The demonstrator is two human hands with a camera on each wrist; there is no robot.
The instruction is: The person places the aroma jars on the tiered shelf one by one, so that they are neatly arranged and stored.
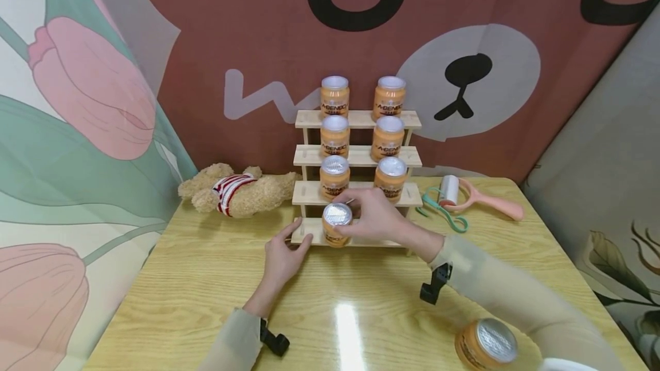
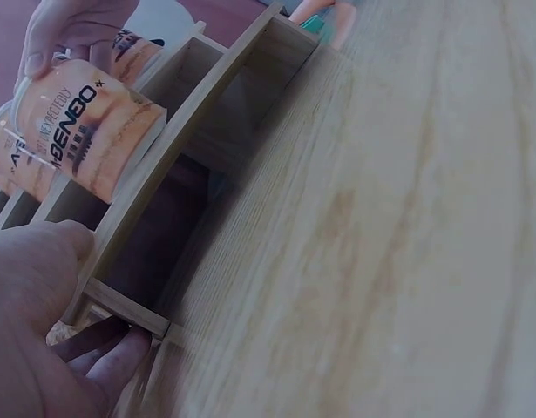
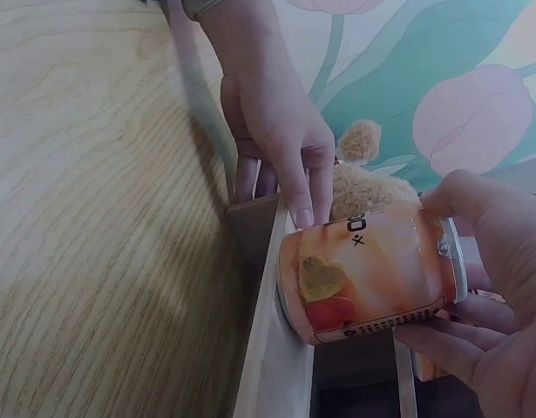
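My right hand (image 1: 380,216) grips an orange can (image 1: 337,214) with a silver top, thumb on one side and fingers on the other. The can's base meets the lowest step of a stepped wooden display rack (image 1: 309,192). In the right wrist view the can's label (image 3: 372,270) faces the camera. My left hand (image 1: 283,257) holds the left end of that lowest step, its thumb on the board and other fingers around the end, as the left wrist view shows. Several similar cans (image 1: 390,176) stand in two columns on the upper steps.
Another orange can (image 1: 486,343) stands at the table's front right, near my right sleeve. A teddy bear (image 1: 239,190) lies left of the rack. Green scissors (image 1: 446,210) and a pink-handled lint roller (image 1: 484,199) lie to the right. A printed curtain (image 1: 258,33) hangs behind.
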